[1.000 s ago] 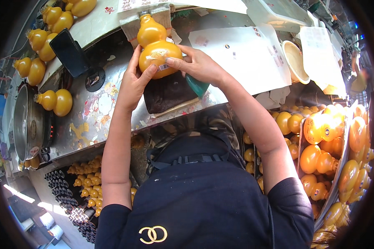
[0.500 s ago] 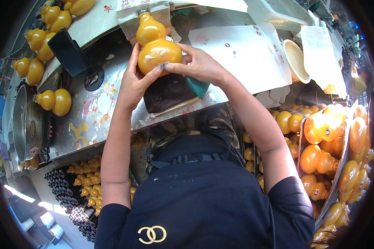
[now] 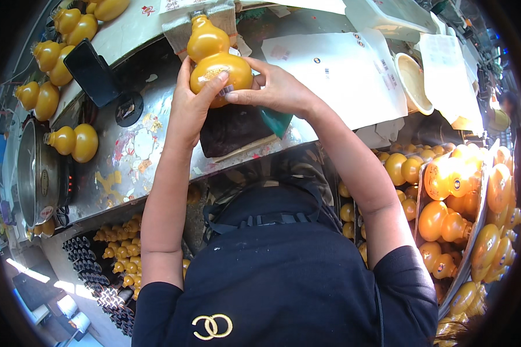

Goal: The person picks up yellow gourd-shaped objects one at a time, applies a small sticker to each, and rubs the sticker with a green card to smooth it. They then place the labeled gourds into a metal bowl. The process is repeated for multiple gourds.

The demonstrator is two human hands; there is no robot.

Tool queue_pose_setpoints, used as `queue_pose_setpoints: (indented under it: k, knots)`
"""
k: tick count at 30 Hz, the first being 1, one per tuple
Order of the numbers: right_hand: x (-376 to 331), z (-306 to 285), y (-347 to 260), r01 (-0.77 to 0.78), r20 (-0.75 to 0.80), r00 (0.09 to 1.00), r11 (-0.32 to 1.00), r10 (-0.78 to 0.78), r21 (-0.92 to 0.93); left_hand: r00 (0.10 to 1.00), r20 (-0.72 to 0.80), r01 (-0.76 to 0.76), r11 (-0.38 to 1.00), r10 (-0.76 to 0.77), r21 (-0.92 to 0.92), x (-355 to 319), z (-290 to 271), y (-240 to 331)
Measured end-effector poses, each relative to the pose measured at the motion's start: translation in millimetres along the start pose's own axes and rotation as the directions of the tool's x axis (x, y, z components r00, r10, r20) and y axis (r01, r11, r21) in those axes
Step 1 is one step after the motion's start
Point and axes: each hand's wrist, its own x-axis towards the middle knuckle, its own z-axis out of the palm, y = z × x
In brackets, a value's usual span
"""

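Observation:
Between my two hands is a glossy yellow gourd-shaped bottle (image 3: 209, 43), its narrow neck pointing away from me. My left hand (image 3: 192, 104) wraps its left side, the thumb pressing on the bottle's front. A small barcode label (image 3: 225, 91) sits low on the round belly beside that thumb. On the other side my right hand (image 3: 275, 87) grips the bottle, its thumb at the label's right edge. Under the bottle's lower end lies a dark brown pad (image 3: 231, 134) at the bench edge, with a green piece (image 3: 276, 121) at its right.
White sticker sheets (image 3: 336, 81) lie to the right, near a cream basket (image 3: 412, 84). A phone on a stand (image 3: 91, 72), a round metal pan (image 3: 33, 173) and several gourd bottles (image 3: 75, 142) are at left. Crates of gourd bottles (image 3: 434, 220) stand at lower right.
My left thumb has moved up from the label's left edge onto the bottle's belly. The bottle has shifted slightly left and away from me.

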Motion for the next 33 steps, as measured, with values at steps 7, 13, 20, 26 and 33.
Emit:
queue_pose_setpoints:
  k: [7,13,20,26,33]
  knots:
    - [8.0,4.8,-1.4,-0.021,-0.074,0.997,0.998,0.017,-0.056,0.997,-0.003,0.072,0.994,-0.073,-0.086,1.6,-10.6,-2.9]
    - [9.6,5.2,-0.8,-0.038,-0.087,0.995,0.999,0.039,0.018,0.997,0.023,0.081,0.992,-0.079,-0.098,4.0,-14.5,-6.7]
    - [-1.0,4.4,8.2,-0.005,-0.030,1.000,0.988,0.010,0.154,0.985,0.122,-0.142,0.980,0.126,0.137,-6.9,-19.2,-14.8]
    - [-2.9,5.0,-1.6,-0.002,-0.042,0.999,0.993,0.007,0.118,0.979,0.153,-0.161,0.973,0.136,0.165,-7.3,-21.8,-14.1]
    - [-3.4,6.5,5.9,-0.002,-0.073,0.997,0.994,-0.006,-0.107,0.972,0.216,-0.096,0.995,0.097,-0.016,-9.2,-25.6,-13.4]
